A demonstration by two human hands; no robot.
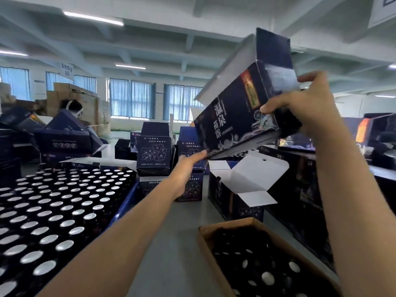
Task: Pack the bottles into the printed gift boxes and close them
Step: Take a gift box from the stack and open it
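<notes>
Right grip (300, 107) clamps the dark rectangular cardboard gift box (231, 125); left grip (188, 167), fingers straight, touches its corner.

a packing workshop: stacked printed gift boxes (154, 146), crates of bottles (53, 211), cardboard cartons (70, 93).

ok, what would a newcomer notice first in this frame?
The dark printed gift box, held up tilted at upper right with its top flap open: the right hand grips its side, the left hand touches its lower corner. Next, the field of silver-capped bottles filling the lower left.
</notes>
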